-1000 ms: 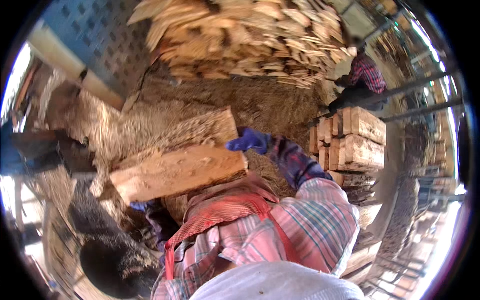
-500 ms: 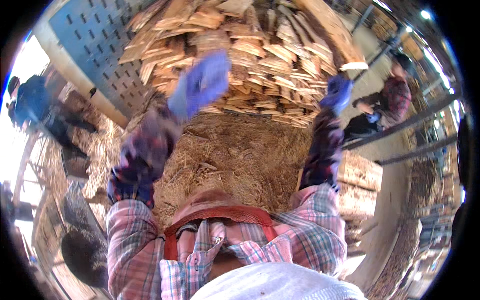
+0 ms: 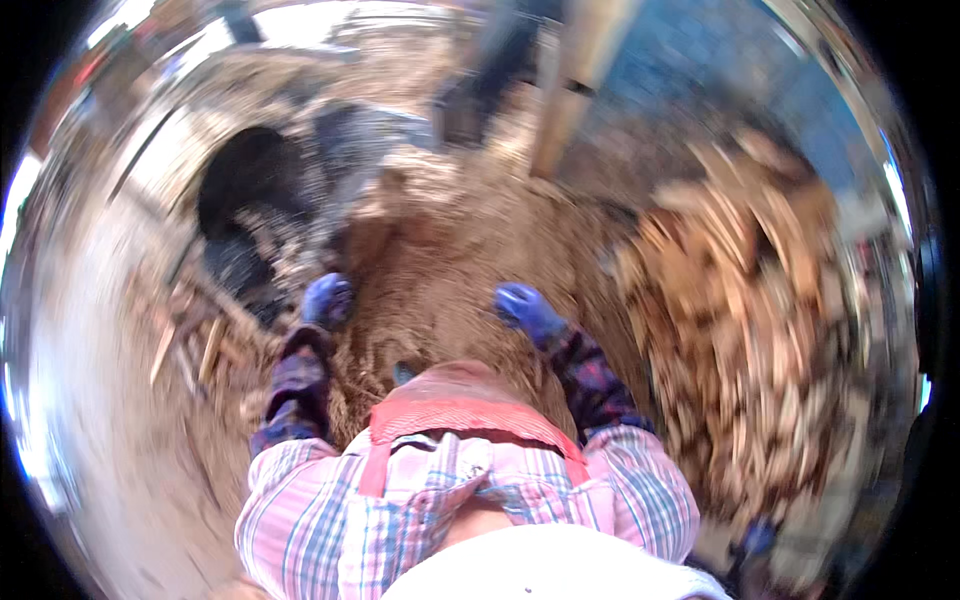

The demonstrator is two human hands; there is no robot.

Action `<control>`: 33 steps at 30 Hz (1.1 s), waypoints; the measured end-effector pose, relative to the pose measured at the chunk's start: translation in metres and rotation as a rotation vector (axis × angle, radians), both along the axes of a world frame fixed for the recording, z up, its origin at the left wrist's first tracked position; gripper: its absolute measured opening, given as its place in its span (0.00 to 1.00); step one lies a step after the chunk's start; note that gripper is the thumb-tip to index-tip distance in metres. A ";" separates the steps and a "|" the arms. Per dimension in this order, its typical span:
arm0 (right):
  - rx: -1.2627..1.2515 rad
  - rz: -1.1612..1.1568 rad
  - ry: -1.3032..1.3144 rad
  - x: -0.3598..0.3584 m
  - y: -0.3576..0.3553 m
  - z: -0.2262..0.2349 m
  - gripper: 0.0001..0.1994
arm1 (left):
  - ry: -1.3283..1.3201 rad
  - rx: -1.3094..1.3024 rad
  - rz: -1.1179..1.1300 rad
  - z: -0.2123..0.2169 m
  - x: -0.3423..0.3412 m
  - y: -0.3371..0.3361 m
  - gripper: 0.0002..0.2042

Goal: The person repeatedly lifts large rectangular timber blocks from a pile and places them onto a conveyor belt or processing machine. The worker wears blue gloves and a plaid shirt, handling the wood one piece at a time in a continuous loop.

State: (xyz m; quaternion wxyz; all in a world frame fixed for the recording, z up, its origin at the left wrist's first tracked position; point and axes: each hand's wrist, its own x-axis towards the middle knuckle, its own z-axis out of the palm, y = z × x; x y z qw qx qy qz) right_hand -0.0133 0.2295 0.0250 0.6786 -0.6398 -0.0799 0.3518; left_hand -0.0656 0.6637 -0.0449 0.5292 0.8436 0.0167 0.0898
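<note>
My left hand (image 3: 327, 300), in a blue-purple glove, hangs over the brown, debris-strewn ground with its fingers curled in. It is nearest to a dark metal-looking object, with nothing visible in its grasp. My right hand (image 3: 530, 310), gloved alike, is held out in front of me to the right, its fingers loosely closed on nothing I can see. To its right, apart from it, lies a large stack of split wood pieces (image 3: 740, 340), smeared by motion. A red apron (image 3: 470, 410) hangs between my forearms.
A round black opening or tub (image 3: 255, 185) sits at the far left. Loose wood sticks (image 3: 208, 352) lie left of my left hand. A blue panel (image 3: 690, 60) with a wooden post (image 3: 570, 100) stands behind the stack. Another person's dark-clothed legs (image 3: 500, 60) show at the back.
My view has swung left, so the wood stack has gone from ahead to my right. Both hands, raised at the stack before, are now lower and away from it.
</note>
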 end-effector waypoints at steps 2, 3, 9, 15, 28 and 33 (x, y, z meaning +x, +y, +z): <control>-0.042 -0.176 0.047 -0.006 0.041 -0.016 0.11 | 0.233 -0.319 0.125 -0.031 -0.037 0.023 0.06; -0.056 -0.169 0.087 -0.011 0.063 -0.027 0.12 | 0.335 -0.490 0.149 -0.048 -0.050 0.018 0.07; -0.028 0.138 0.135 -0.028 0.206 -0.058 0.18 | 0.737 -0.875 0.105 -0.060 -0.078 -0.005 0.14; 0.049 0.499 0.044 -0.028 0.261 -0.027 0.25 | 0.519 -0.735 0.150 -0.048 -0.048 0.034 0.14; -0.110 0.377 -0.088 0.018 0.262 -0.066 0.16 | 0.663 -0.738 0.095 -0.030 -0.014 0.031 0.13; -0.180 0.298 -0.102 0.017 0.266 -0.065 0.13 | 0.635 -0.685 0.050 -0.038 -0.007 0.033 0.14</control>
